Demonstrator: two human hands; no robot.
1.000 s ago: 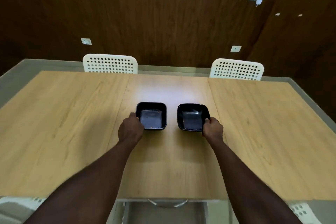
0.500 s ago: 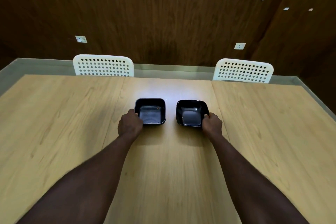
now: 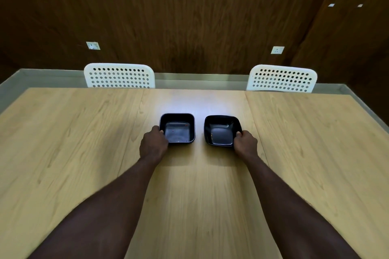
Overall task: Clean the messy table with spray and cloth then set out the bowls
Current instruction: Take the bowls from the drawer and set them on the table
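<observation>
Two square black bowls stand side by side on the light wooden table point(image 3: 84, 164), near its middle. My left hand point(image 3: 153, 145) grips the near left corner of the left bowl point(image 3: 177, 127), thumb over the rim. The near right corner of the right bowl point(image 3: 222, 129) is pinched the same way by my right hand point(image 3: 245, 145). That bowl looks slightly tilted toward the left. Both bowls hold only a few tiny red specks. No spray bottle or cloth is in view.
Two white perforated chairs stand behind the far edge of the table, the left chair point(image 3: 119, 76) and the right chair point(image 3: 282, 79). A dark wood-panelled wall with sockets rises behind them. Grey floor runs along the table's left and right sides.
Both hands have pushed the bowls a little farther from me across the table. The view has tipped forward, so the near edge of the table has dropped out of sight.
</observation>
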